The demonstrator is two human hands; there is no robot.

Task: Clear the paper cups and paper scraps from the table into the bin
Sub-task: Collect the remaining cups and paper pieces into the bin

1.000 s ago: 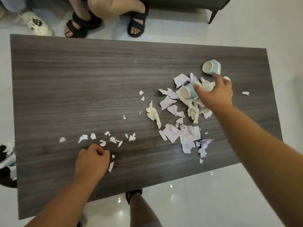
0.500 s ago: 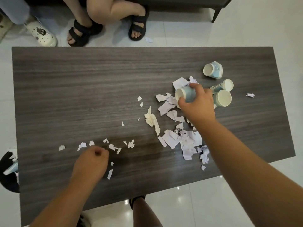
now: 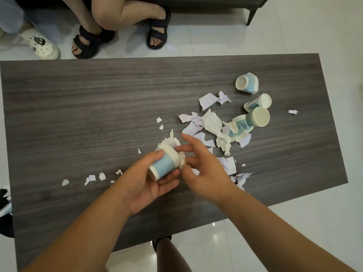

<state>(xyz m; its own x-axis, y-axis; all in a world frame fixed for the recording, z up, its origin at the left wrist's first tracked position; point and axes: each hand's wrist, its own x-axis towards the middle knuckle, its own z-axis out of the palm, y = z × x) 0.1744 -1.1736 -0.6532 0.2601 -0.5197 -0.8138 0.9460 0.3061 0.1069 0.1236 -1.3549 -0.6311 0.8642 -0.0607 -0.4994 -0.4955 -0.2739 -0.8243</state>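
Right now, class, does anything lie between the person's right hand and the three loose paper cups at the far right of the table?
Yes. Between the right hand and the three cups lies a heap of paper scraps with a flattened cup. It lies low on the table, so reaching over it looks possible.

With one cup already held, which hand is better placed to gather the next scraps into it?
Probably the right hand. Its fingers are spread and empty at the mouth of the held cup, beside the main scrap pile. The left hand is wrapped around that cup, so it is occupied.
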